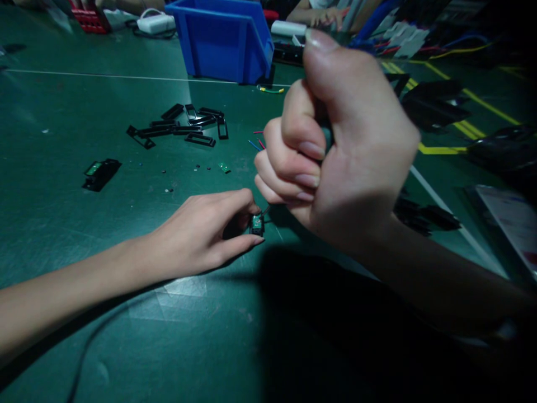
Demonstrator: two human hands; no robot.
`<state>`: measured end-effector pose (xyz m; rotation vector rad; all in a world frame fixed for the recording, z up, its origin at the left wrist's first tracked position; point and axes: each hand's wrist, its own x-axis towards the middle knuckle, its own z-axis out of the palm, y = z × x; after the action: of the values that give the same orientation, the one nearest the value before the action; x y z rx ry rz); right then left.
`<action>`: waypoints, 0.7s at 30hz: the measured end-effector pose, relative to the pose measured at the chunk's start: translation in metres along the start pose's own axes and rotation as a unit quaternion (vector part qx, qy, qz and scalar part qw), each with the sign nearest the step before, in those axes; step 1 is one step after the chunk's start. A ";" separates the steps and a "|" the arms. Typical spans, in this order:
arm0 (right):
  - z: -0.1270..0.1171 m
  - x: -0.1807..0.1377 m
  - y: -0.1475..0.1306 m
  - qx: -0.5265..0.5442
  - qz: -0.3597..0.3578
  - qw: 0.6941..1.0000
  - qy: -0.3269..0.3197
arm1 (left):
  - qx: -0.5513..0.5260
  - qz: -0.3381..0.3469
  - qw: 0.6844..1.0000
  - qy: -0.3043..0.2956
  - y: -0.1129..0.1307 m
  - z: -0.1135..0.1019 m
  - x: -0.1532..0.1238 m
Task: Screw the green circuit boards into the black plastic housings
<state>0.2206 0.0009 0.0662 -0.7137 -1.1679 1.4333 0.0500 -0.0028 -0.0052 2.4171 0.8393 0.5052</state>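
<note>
My left hand (201, 235) rests on the green mat and pinches a small black part with a green circuit board (257, 224) between thumb and fingertips. Close to the camera, my right hand (344, 151) is raised above that part in a fist, thumb up, wrapped round a dark tool handle (326, 134) that is mostly hidden by the fingers. The tool's tip points down toward the small part but cannot be made out clearly.
A pile of black plastic frames (184, 126) lies farther back on the mat, and another black part with a green board (100, 172) at left. A blue bin (222, 39) stands at the back. More black parts (423, 215) lie right. Another person's hand (327, 17) works across the table.
</note>
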 end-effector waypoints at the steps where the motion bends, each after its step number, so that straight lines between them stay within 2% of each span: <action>1: 0.000 0.000 0.000 -0.001 -0.002 1.000 -0.002 | 0.002 0.000 1.000 0.001 0.000 0.000 0.000; 8: -0.001 0.000 0.001 0.011 -0.006 1.000 -0.002 | 0.005 0.000 1.000 0.002 -0.001 0.000 0.000; 16: -0.003 -0.001 0.000 -0.028 -0.010 1.000 -0.006 | 0.005 0.005 1.000 0.006 -0.001 0.001 -0.001; 21: -0.005 0.000 0.001 -0.016 -0.035 0.999 -0.013 | 0.004 0.002 1.000 0.004 0.000 0.001 0.000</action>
<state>0.2246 0.0019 0.0631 -0.6715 -1.2261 1.3716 0.0499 -0.0029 -0.0061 2.4268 0.8422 0.5140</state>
